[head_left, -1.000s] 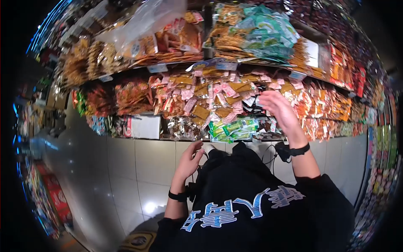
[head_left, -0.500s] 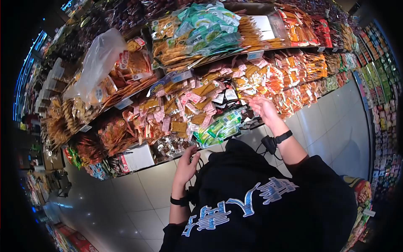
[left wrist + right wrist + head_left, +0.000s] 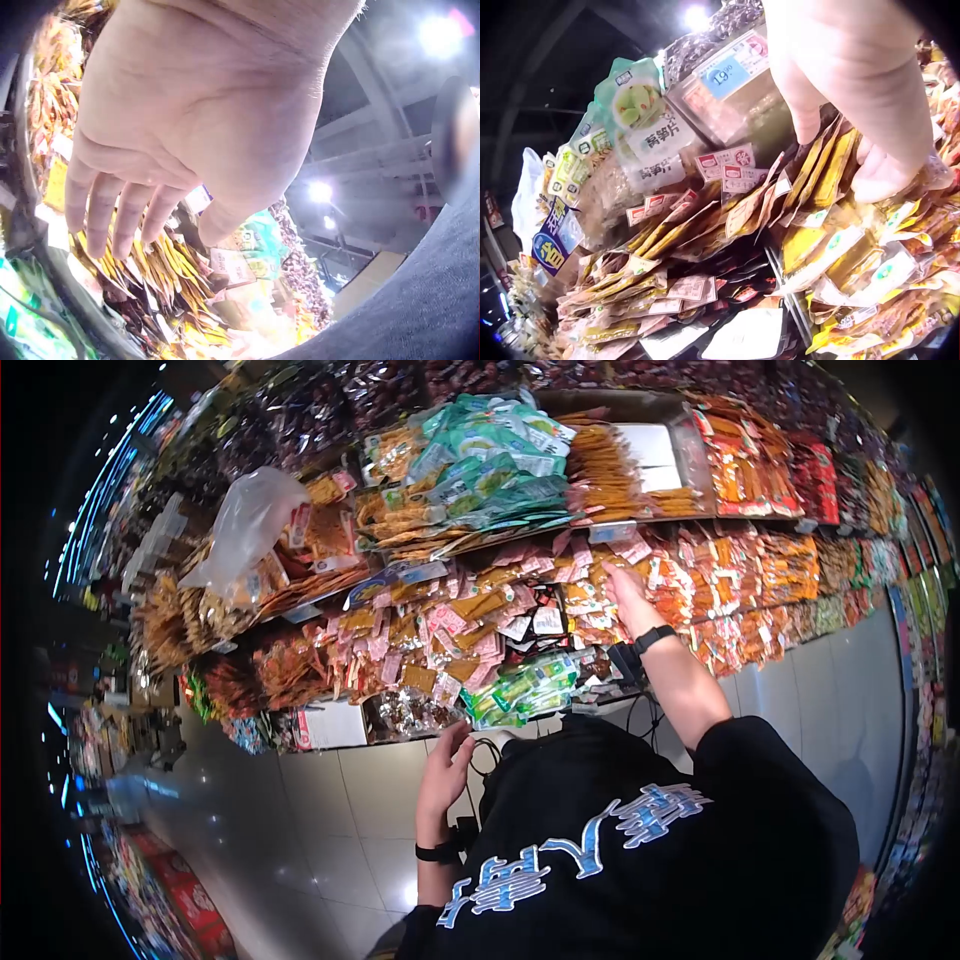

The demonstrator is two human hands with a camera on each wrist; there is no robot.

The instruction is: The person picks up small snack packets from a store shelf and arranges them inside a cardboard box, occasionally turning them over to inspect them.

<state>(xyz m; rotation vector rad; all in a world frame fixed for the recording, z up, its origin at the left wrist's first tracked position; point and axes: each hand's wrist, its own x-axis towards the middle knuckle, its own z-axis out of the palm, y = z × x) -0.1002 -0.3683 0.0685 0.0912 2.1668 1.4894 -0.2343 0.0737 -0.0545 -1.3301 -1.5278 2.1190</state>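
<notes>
In the head view, my right hand (image 3: 628,598) reaches into the lower shelf row, among small snack packets with pink labels (image 3: 575,562). The right wrist view shows that hand (image 3: 855,82) with its thumb and a finger spread on either side of upright yellow-brown packets (image 3: 832,169); no firm grip shows. My left hand (image 3: 444,775) hangs empty near the shelf's front edge, below silvery packets (image 3: 405,712). Seen in the left wrist view, its fingers (image 3: 129,217) are loosely extended, with nothing held in that hand (image 3: 187,105).
Teal snack bags (image 3: 490,445) lie on the upper shelf, with a clear plastic bag (image 3: 252,515) left of them. Green packets (image 3: 520,692) fill the lower front. A price tag (image 3: 731,75) stands behind the right hand. Tiled floor (image 3: 300,810) runs before the shelves.
My right hand has moved forward from above the shelf's front part, down among the packets. My left hand stays low and empty. The head view has turned.
</notes>
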